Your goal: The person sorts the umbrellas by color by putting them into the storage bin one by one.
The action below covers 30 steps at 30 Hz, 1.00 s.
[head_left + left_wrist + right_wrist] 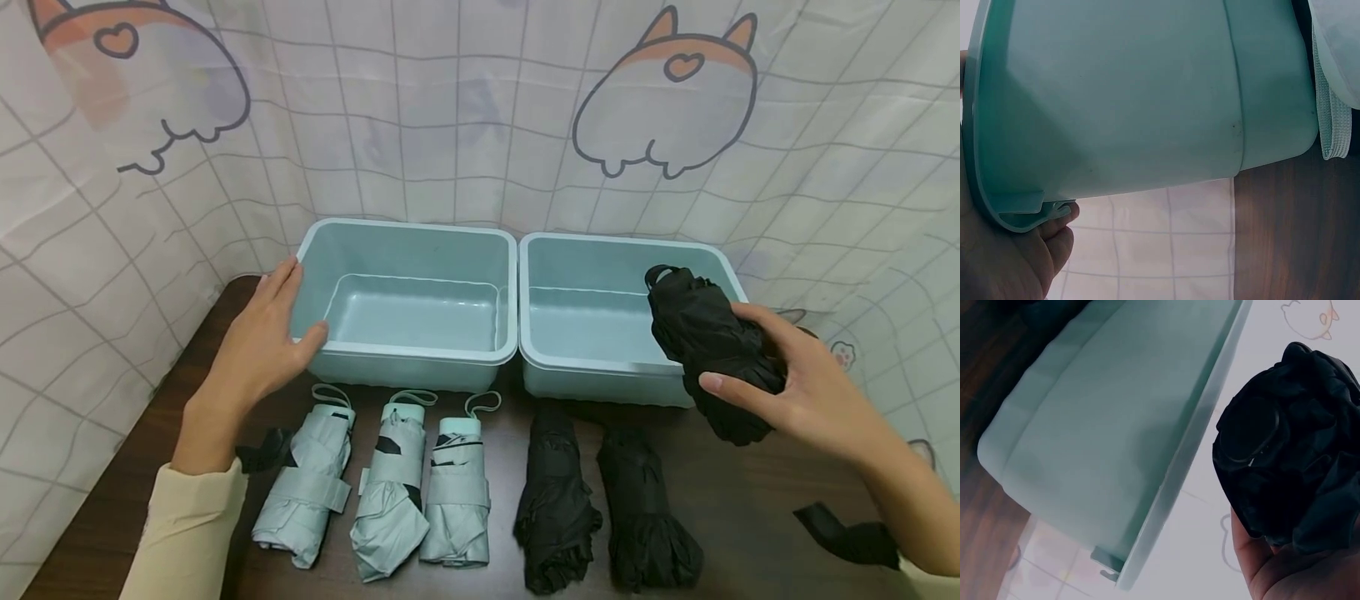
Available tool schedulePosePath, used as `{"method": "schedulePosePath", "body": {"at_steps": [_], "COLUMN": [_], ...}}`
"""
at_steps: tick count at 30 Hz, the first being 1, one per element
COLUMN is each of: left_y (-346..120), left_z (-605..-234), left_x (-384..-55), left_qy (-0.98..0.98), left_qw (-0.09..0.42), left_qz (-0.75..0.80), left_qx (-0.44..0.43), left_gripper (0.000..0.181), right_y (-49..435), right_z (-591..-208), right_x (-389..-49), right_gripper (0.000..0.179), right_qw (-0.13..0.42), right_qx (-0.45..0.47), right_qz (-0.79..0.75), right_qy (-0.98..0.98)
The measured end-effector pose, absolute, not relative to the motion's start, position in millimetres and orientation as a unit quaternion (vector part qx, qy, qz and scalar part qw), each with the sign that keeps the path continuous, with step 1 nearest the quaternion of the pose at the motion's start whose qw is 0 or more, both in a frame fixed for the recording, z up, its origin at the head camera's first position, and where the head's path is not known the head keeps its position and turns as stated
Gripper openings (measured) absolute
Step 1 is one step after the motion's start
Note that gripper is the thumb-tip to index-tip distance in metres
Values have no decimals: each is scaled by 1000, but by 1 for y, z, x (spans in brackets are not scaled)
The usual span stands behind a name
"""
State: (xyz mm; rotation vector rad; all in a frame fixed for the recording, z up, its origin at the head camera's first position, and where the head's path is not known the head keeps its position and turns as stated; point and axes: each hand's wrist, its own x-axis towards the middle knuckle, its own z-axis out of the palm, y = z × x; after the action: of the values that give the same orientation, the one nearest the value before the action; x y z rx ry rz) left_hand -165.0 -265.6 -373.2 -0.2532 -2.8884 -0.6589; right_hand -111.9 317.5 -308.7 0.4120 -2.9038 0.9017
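My left hand [262,337] holds the near left corner of the left light-blue plastic bin [412,358]. Its thumb lies over the front rim, and in the left wrist view fingers [1060,240] curl beneath the rim's edge. My right hand [813,383] grips a folded black umbrella [712,350], tilted above the front right part of the right light-blue bin [600,375]. The umbrella's wrist loop points to the far left. In the right wrist view the umbrella's round end [1250,428] faces the camera. The insides of both bins show no contents.
Several folded umbrellas lie before the bins on a dark wooden table [742,517]: pale green ones [307,483], [390,492], [457,500] at left, black ones [555,500], [648,508] at right. A patterned cloth [450,117] hangs behind and at both sides.
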Motion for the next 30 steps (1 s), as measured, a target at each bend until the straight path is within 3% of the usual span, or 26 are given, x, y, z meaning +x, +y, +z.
{"method": "schedulePosePath", "body": {"at_steps": [11,30], "left_y": [-262,-265], "left_z": [-375,-372], "left_x": [-167,-166], "left_qy": [-968,-970], "left_qw": [82,81], "left_qz": [-223,-217], "left_qx": [-84,-80], "left_gripper": [85,87], "right_y": [316,312], "right_z": [-302,-292], "right_x": [-128,-155], "right_gripper": [79,87], "right_qw": [56,15], "right_qx": [140,144], "right_qz": [305,267], "right_qy": [-940,-953]}}
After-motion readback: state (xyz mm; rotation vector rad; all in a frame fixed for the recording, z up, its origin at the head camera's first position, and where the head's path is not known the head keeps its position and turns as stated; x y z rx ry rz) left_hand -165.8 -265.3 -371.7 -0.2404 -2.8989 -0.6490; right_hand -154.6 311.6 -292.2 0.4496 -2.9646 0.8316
